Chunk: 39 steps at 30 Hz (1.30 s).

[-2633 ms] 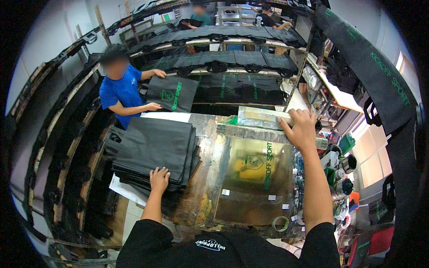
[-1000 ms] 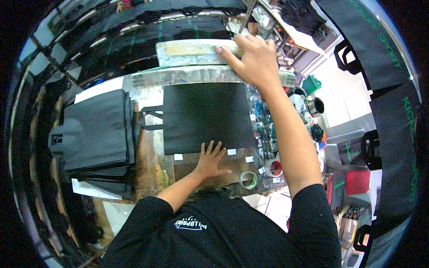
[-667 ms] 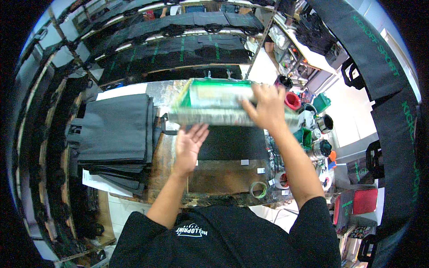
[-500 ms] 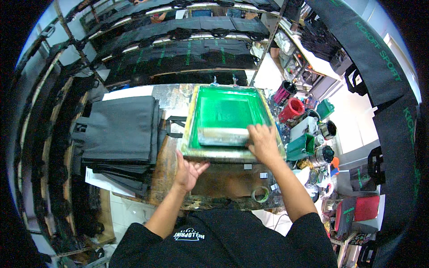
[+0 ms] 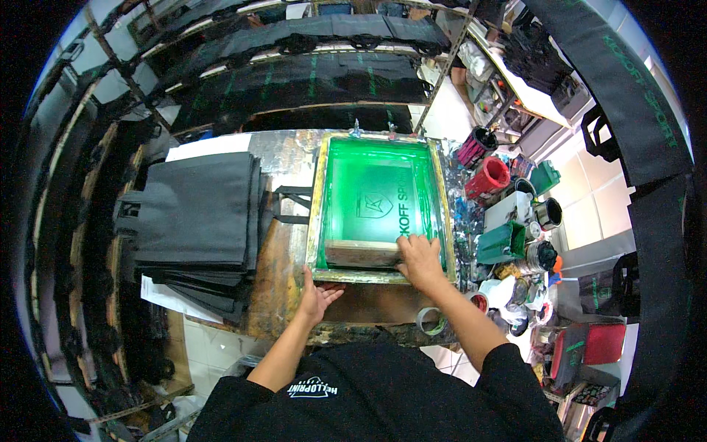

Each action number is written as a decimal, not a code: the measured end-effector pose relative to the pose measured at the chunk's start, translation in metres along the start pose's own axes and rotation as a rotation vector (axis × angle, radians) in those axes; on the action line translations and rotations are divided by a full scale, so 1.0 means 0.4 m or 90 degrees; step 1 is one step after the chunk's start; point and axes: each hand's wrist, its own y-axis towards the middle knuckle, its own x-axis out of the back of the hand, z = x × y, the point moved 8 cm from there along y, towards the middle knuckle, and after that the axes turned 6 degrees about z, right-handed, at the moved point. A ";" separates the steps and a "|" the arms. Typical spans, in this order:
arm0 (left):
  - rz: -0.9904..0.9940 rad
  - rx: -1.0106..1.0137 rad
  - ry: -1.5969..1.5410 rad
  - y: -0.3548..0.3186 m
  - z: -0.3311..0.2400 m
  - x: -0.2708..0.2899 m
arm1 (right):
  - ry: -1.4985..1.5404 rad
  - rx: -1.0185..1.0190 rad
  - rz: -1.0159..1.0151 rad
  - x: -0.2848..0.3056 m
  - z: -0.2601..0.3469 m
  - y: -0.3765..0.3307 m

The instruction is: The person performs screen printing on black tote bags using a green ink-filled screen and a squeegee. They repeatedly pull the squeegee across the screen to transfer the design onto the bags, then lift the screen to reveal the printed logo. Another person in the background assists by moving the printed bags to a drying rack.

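A printing screen [image 5: 318, 199] with a yellow-stained frame lies over the table, its mesh covered in green ink. A shield emblem and letters show darker through the mesh. My right hand [image 5: 421, 261] is closed around the right end of a wooden squeegee [image 5: 361, 254], which rests across the near part of the mesh. At the screen's near left corner is my left hand [image 5: 318, 300], open, fingers spread and thumb up by the frame's edge. Black straps [image 5: 293, 205] stick out from under the screen's left side; what they belong to is hidden.
A stack of black fabric bags [image 5: 195, 210] lies left of the screen. On the right stand a red pot [image 5: 487, 177], a green container [image 5: 502, 243] and several cans. A tape roll [image 5: 430, 321] lies near the table's front edge. Racks of black bags [image 5: 309, 81] rise behind.
The screen's near edge has come down, and my left hand has lowered with it. The emblem and letters now show through the mesh. My right hand still holds the squeegee at the near end.
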 end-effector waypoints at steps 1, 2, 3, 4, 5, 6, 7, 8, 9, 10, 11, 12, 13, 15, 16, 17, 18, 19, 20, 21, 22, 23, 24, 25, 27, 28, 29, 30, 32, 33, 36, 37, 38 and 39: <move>-0.013 -0.002 0.002 -0.002 0.005 0.005 | -0.013 -0.013 -0.013 -0.004 0.009 -0.006; -0.026 -0.003 0.004 0.001 0.007 0.010 | -0.027 -0.026 -0.026 -0.006 0.015 -0.005; -0.048 -0.001 0.002 0.003 0.007 0.013 | -0.022 -0.025 -0.034 -0.012 0.010 0.005; -0.019 0.001 0.002 0.001 0.006 0.006 | -0.019 -0.024 -0.046 -0.015 0.006 0.012; 0.010 0.004 0.002 -0.006 0.004 0.001 | -0.017 -0.021 -0.058 -0.017 0.001 0.020; 0.037 0.002 0.005 -0.013 -0.006 -0.010 | -0.012 -0.017 -0.074 -0.015 -0.003 0.036; -0.024 0.007 0.002 -0.019 -0.005 -0.003 | 0.000 -0.018 -0.090 -0.011 -0.013 0.056; -0.032 0.012 -0.005 -0.019 -0.002 -0.003 | 0.006 -0.019 -0.095 -0.013 -0.027 0.083; -0.041 0.017 -0.009 -0.020 0.000 -0.001 | 0.013 -0.022 -0.099 -0.017 -0.043 0.112; -0.048 0.022 -0.014 -0.018 -0.001 -0.002 | 0.019 -0.025 -0.105 -0.022 -0.062 0.143; -0.054 0.032 -0.014 -0.019 0.000 -0.002 | -0.004 -0.025 -0.127 -0.022 -0.078 0.174; -0.066 0.033 -0.012 -0.024 -0.005 -0.002 | -0.012 -0.023 -0.134 -0.019 -0.091 0.210; -0.078 0.035 -0.012 -0.029 -0.005 0.000 | -0.021 -0.021 -0.141 -0.017 -0.105 0.245; -0.077 0.043 -0.022 -0.023 0.008 0.016 | -0.049 -0.012 -0.180 -0.027 -0.142 0.317; -0.082 0.045 -0.024 -0.023 0.008 0.016 | -0.055 -0.017 -0.173 -0.034 -0.162 0.358; -0.087 0.048 -0.025 -0.025 0.008 0.018 | -0.061 -0.022 -0.165 -0.042 -0.181 0.398; -0.092 0.053 -0.025 -0.027 0.007 0.015 | -0.066 -0.029 -0.156 -0.050 -0.200 0.433; -0.097 0.049 -0.022 -0.028 0.010 0.015 | -0.068 -0.036 -0.150 -0.051 -0.215 0.464; -0.112 0.046 -0.022 -0.028 0.012 0.020 | -0.081 -0.034 -0.160 -0.053 -0.231 0.501; -0.126 0.046 -0.021 -0.028 0.015 0.024 | -0.094 -0.033 -0.169 -0.064 -0.255 0.537; -0.142 0.044 -0.021 -0.030 0.014 0.026 | -0.106 -0.031 -0.179 -0.064 -0.267 0.570; -0.133 0.045 -0.016 -0.032 0.014 0.021 | -0.094 -0.030 -0.172 -0.069 -0.283 0.599; -0.126 0.043 -0.013 -0.039 0.006 0.010 | -0.081 -0.025 -0.167 -0.059 -0.288 0.629; -0.114 0.042 -0.008 -0.038 0.001 0.002 | -0.071 -0.025 -0.162 -0.055 -0.302 0.654; -0.116 0.066 -0.007 -0.035 0.010 0.008 | -0.078 -0.019 -0.175 -0.049 -0.327 0.700; -0.117 0.076 -0.006 -0.034 0.016 0.013 | -0.081 -0.015 -0.182 -0.047 -0.336 0.720; -0.139 0.086 -0.012 -0.029 0.028 0.029 | -0.085 -0.021 -0.165 -0.054 -0.347 0.737; -0.160 0.093 -0.019 -0.019 0.036 0.039 | -0.080 -0.020 -0.143 -0.058 -0.354 0.755; -0.180 0.113 -0.017 -0.008 0.049 0.057 | -0.068 -0.023 -0.101 -0.066 -0.370 0.781; -0.178 0.122 -0.010 -0.001 0.041 0.045 | -0.063 -0.014 -0.087 -0.062 -0.375 0.793; -0.127 0.240 0.095 0.007 0.029 0.042 | -0.058 0.002 -0.060 -0.041 -0.386 0.815; -0.106 0.298 0.143 -0.004 0.029 0.060 | -0.061 0.005 -0.059 -0.030 -0.381 0.815; -0.077 0.370 0.214 -0.011 0.022 0.086 | -0.063 0.007 -0.058 -0.020 -0.373 0.816; -0.043 0.445 0.285 -0.011 0.009 0.112 | -0.055 0.008 -0.087 -0.013 -0.371 0.811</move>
